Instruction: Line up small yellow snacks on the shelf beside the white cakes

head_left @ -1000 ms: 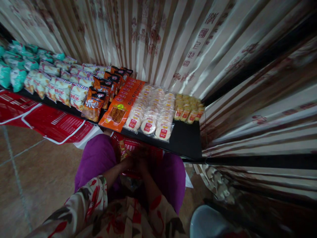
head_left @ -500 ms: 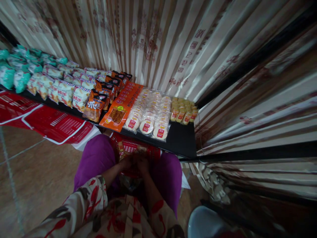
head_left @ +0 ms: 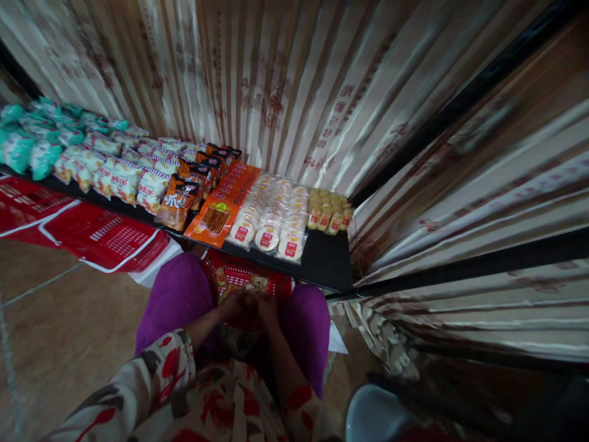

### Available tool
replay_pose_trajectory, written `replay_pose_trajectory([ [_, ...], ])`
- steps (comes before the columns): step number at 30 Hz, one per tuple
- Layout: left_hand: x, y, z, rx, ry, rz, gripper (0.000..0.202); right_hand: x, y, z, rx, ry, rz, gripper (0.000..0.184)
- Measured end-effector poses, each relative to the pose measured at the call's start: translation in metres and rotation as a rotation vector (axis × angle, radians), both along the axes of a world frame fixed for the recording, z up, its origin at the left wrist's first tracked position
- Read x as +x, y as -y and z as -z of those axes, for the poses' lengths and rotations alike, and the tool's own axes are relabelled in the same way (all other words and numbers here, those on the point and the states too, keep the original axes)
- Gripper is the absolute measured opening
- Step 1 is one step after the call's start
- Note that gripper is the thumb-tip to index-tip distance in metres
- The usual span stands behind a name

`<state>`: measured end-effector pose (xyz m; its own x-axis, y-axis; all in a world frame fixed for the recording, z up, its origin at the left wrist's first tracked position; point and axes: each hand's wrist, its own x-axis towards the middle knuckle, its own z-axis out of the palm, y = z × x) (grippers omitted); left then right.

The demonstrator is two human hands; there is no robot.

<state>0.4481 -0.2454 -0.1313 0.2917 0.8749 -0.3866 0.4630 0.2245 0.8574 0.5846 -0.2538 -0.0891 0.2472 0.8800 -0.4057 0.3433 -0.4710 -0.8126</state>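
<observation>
Between my purple-clad knees sits a red plastic basket [head_left: 281, 286] with small snack packets [head_left: 221, 276] in it. My left hand [head_left: 234, 303] and my right hand [head_left: 265, 307] meet over this basket, fingers curled in and nearly touching each other. Both look closed, but dim light and the hands themselves hide what lies between the fingers. Just beyond the fingertips are pale small packets [head_left: 258, 282] in the basket. In front of my knees, a black shelf [head_left: 327, 258] carries flat packs of round white crackers [head_left: 267, 238] and small yellow packets [head_left: 324, 218].
Farther left on the shelf stand an orange stick-snack bag [head_left: 216, 218], orange-black bags [head_left: 175, 205], white bags [head_left: 151, 189] and teal bags [head_left: 45, 158]. Red bags with white handles [head_left: 110, 236] are below. A pleated curtain [head_left: 285, 80] hangs behind; a pale stool [head_left: 375, 414] stands lower right.
The view has shifted slightly, so the shelf's right end appears farther left. My hands stay together over the basket, and the pale packets beyond them show more clearly.
</observation>
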Motion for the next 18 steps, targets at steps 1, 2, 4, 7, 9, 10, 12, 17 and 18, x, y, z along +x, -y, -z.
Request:
replay_pose_trajectory([
  [1, 0.0, 0.0, -0.003, 0.003, -0.01, -0.022, 0.038, 0.002, 0.0, -0.005, 0.02, 0.004, 0.003, 0.017],
  [2, 0.001, 0.001, -0.007, 0.008, -0.022, -0.042, 0.037, 0.004, 0.001, -0.01, 0.045, 0.008, 0.004, 0.017],
  [4, 0.002, 0.002, -0.015, 0.02, -0.042, -0.079, 0.036, 0.008, 0.002, -0.021, 0.099, 0.01, 0.005, 0.017],
  [7, 0.006, 0.004, -0.032, 0.041, -0.058, -0.119, 0.034, 0.015, 0.004, -0.035, 0.153, -0.01, 0.014, 0.016],
  [9, 0.01, 0.005, -0.046, 0.065, -0.055, -0.136, 0.035, 0.019, 0.004, -0.042, 0.166, -0.042, 0.031, 0.016],
  [10, 0.012, 0.005, -0.054, 0.078, -0.048, -0.141, 0.035, 0.021, 0.005, -0.045, 0.17, -0.063, 0.042, 0.017],
  [12, 0.016, 0.006, -0.069, 0.103, -0.018, -0.14, 0.032, 0.027, 0.005, -0.05, 0.179, -0.11, 0.066, 0.018],
  [17, 0.025, 0.007, -0.104, 0.131, 0.036, -0.107, 0.029, 0.044, 0.006, -0.066, 0.207, -0.209, 0.111, 0.022],
  [18, 0.026, 0.008, -0.109, 0.135, 0.037, -0.103, 0.03, 0.047, 0.007, -0.071, 0.209, -0.235, 0.115, 0.022],
])
